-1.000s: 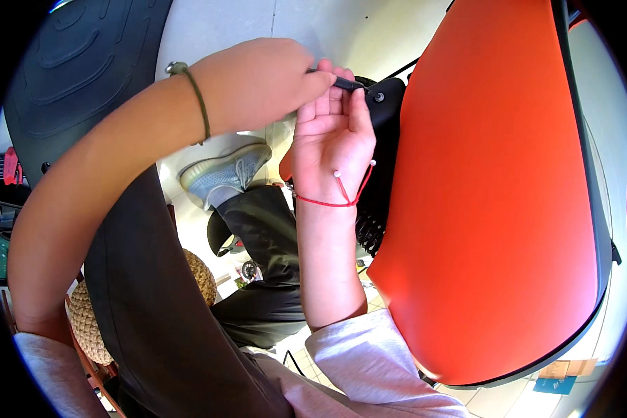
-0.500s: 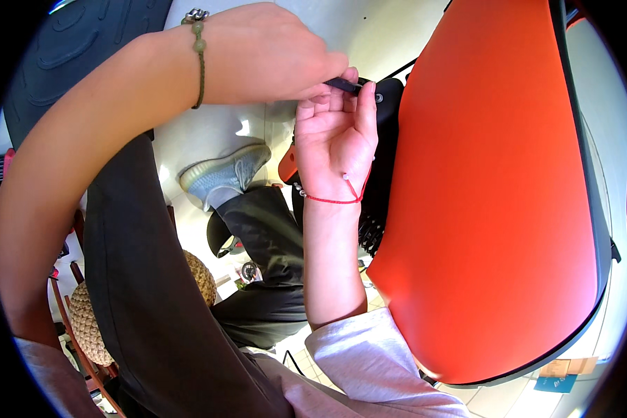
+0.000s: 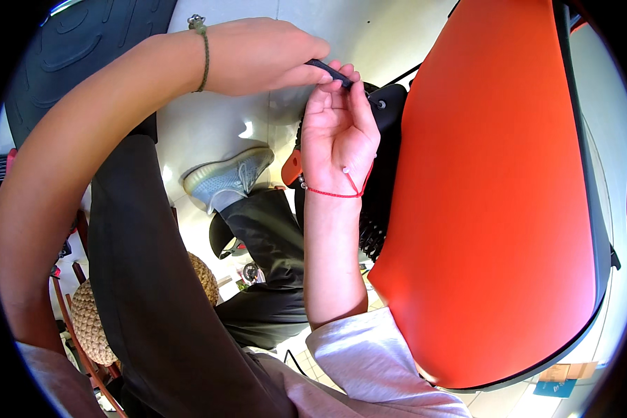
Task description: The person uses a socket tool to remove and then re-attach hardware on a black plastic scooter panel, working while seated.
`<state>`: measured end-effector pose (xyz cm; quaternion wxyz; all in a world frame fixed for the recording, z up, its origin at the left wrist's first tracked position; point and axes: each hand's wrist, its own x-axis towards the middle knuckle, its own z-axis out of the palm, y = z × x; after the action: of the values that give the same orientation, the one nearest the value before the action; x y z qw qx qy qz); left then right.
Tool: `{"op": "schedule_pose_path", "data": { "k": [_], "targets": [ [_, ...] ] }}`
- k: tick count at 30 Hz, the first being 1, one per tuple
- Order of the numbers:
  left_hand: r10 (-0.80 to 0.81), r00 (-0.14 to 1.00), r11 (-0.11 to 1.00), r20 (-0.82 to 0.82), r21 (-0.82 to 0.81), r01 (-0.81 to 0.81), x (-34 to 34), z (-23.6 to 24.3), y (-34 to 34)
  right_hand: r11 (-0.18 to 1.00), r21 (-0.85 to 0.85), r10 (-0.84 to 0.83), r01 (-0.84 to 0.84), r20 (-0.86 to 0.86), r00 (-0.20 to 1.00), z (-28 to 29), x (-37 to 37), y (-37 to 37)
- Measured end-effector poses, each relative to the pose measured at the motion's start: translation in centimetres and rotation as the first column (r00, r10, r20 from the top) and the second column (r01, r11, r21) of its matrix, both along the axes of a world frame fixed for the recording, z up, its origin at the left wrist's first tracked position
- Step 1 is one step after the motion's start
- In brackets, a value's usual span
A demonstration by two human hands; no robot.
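Note:
My left hand (image 3: 258, 57) reaches in from the left, back of the hand up, and pinches one end of a slim black bar (image 3: 329, 72) between thumb and fingers. Palm up, my right hand (image 3: 340, 132) has its thumb and curled fingertips closed on the bar's other end. That end points at a black bracket (image 3: 390, 97) with a round metal fastener (image 3: 382, 105), beside a large smooth orange shell (image 3: 494, 195). Whether the bar touches the fastener is hard to make out. The bar's exact kind does not show.
Black bristle-like parts (image 3: 373, 237) sit along the shell's left edge, behind my right wrist. A dark ridged mat or panel (image 3: 76, 56) lies at upper left. My shoe (image 3: 230, 177) and dark trouser legs (image 3: 139, 265) are below my hands, with a woven stool (image 3: 90, 320) under them.
My left hand has shifted slightly down and left with its end of the bar, and more of the bar shows. My right thumb and fingertips have moved a little left.

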<state>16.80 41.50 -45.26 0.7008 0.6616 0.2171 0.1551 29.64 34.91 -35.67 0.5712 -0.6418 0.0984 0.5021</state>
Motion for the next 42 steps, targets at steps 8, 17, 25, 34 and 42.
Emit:
{"op": "schedule_pose_path", "data": {
  "k": [8,17,25,34,42],
  "targets": [
    [-0.072,0.997,0.693,0.019,-0.718,0.063,0.6,1.4,-0.7,1.0,-0.025,0.014,-0.013,0.057,0.998,-0.5,0.2,-1.1],
    [0.264,0.964,0.897,0.039,0.357,-0.26,0.8,0.8,-3.2,0.982,-0.109,0.167,-0.154,0.12,0.979,0.8,-0.2,-1.0],
    [0.439,0.896,0.89,-0.071,0.168,-0.423,0.6,2.1,-3.5,0.976,-0.126,0.17,-0.176,-0.057,0.984,0.8,-0.8,-0.4],
    [0.293,0.951,0.836,-0.095,-0.456,-0.303,0.5,2.0,-3.4,0.976,-0.178,0.118,-0.122,-0.034,0.992,0.7,-1.0,-0.6],
    [0.544,0.839,0.839,-0.038,0.062,-0.541,-0.1,2.5,-2.7,0.996,-0.058,0.064,-0.074,-0.164,0.984,0.2,0.7,-0.5]
  ]
}}
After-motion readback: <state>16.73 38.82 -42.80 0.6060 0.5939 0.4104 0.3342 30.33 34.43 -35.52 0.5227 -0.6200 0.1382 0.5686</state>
